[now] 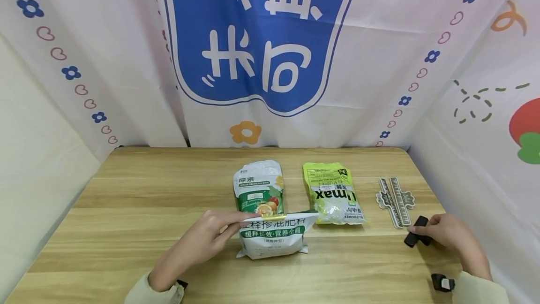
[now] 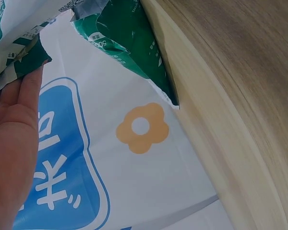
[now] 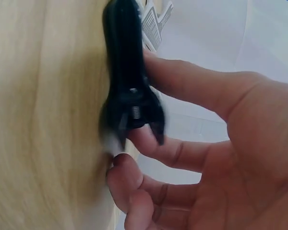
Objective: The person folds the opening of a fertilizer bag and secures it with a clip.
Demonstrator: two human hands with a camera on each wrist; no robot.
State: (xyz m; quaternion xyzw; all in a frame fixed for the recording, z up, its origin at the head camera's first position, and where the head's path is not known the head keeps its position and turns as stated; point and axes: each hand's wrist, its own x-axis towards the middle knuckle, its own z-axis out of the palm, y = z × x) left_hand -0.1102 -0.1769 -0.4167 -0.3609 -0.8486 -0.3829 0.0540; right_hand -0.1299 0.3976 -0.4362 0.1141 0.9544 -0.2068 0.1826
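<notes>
Two-handed work at a wood-grained counter (image 1: 147, 201). The left hand (image 1: 207, 237) pinches the white bag (image 1: 272, 244) at the left end of its top edge, thumb and fingers closed together on either side of the film; the bag stands upright at the near middle of the counter, its printed front facing the person. A grip so high and to one side probably steadies the mouth while leaving the rest of the edge accessible. A gold-coloured band (image 1: 273, 217) lies along that edge; whether it is a fastener or part of the bag cannot be told. The right hand (image 1: 450, 236), well apart, holds a black clip (image 3: 125, 52) between thumb and fingers, just above or touching the counter, the remaining fingers loosely bent. A small spring (image 3: 136, 112) shows between the clip's two prongs, so a grip near its body would presumably allow squeezing. Just beyond this hand lie two ridged strips (image 1: 400, 198), side by side, perhaps set there for easy reach. The green-and-white pouch (image 1: 253, 182) and the lime bag (image 1: 331, 191) lie farther back, seemingly leaving the near area for handling.
</notes>
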